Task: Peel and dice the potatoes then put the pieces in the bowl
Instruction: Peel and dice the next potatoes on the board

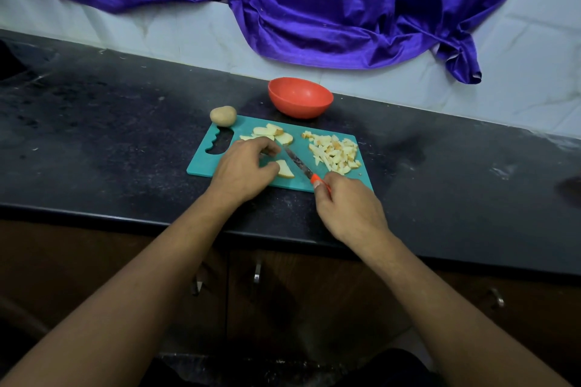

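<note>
Potato dicing is proceeding on a teal cutting board (201, 163): the right hand (349, 207) is gripping an orange-handled knife (298, 163), its blade slanting away leftward toward the left hand (243, 168). That hand, fingers curled, is pinching a potato slice (286, 170) lying just left of the blade, roughly parallel to it. Diced pieces (336, 152) are piling up right of the blade, and the red bowl (300, 97) is waiting beyond the board.
</note>
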Available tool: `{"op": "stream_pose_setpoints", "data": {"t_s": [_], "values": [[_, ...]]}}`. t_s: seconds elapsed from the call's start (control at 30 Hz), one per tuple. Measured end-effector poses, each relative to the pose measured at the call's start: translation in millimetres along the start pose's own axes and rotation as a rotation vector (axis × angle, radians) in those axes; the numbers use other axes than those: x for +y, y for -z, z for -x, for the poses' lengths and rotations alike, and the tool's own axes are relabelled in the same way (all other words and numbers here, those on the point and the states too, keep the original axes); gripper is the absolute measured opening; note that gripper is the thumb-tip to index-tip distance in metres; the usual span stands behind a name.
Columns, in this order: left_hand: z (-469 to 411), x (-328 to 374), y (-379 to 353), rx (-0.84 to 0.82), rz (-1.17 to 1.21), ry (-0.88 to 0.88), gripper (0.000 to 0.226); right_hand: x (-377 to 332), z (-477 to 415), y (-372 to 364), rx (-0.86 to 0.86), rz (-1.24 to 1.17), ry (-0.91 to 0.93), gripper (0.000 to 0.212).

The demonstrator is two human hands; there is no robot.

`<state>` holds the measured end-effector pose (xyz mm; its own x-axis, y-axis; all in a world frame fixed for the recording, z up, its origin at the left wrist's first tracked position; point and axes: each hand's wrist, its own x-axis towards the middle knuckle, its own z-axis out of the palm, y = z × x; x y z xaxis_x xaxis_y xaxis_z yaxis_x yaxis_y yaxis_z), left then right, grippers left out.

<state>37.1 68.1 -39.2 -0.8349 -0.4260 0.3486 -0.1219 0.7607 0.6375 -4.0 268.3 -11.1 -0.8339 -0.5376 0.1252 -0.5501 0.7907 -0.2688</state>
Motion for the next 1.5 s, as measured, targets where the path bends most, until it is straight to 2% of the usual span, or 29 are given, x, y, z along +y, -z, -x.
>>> {"op": "stream_pose_setpoints", "data": {"t_s": [0.17,0.43,0.6,0.97,1.3,1.4,1.5], "values": [[0,-1,-4,0.030,-0.090,-0.027,0.019,-15,3,2,-0.008,0.066,0.010,0.027],[1,0,-3,0.061,-0.073,-0.009,0.014,-34,2,0,-0.050,0.118,-0.002,0.023],[1,1,-3,0.051,-0.071,-0.005,0.010,-39,1,-7,-0.095,0.139,0.007,0.024],[3,7,1,0.044,-0.110,-0.010,0.008,-49,5,-3,-0.165,0.353,0.061,0.034],[5,5,2,0.020,-0.108,0.012,0.013,-37,-8,0,-0.180,0.100,-0.098,0.031],[6,0,3,0.021,-0.050,0.027,0.016,-28,-10,5,-0.186,-0.018,-0.103,0.035],[7,0,4,0.028,-0.018,0.054,0.014,-30,-3,5,-0.144,0.013,-0.051,0.034]]}}
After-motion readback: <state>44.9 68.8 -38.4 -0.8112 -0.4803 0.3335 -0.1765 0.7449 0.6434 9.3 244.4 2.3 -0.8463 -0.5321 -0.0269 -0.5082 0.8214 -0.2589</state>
